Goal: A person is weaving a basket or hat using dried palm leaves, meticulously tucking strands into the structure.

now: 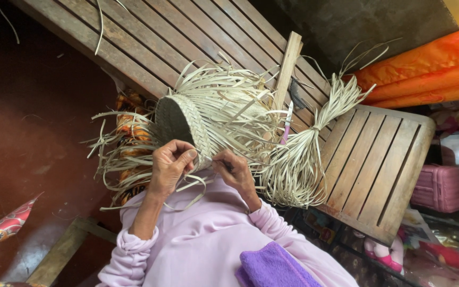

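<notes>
A half-woven basket [179,119] of pale palm strips rests on my lap, its loose ends fanning out upward and to the left. My left hand [170,163] pinches the woven rim and a strip at its lower edge. My right hand [235,170] grips a thin dark tool or strip end pressed against the same edge, right beside the left hand. Both arms wear pale pink sleeves [208,239].
A tied bundle of palm strips [304,159] lies on a slatted wooden bench [378,159] to the right. A wooden stick [287,66] leans behind the basket. A purple cloth [272,266] sits on my lap. Orange fabric [426,69] and a pink case [438,187] lie far right.
</notes>
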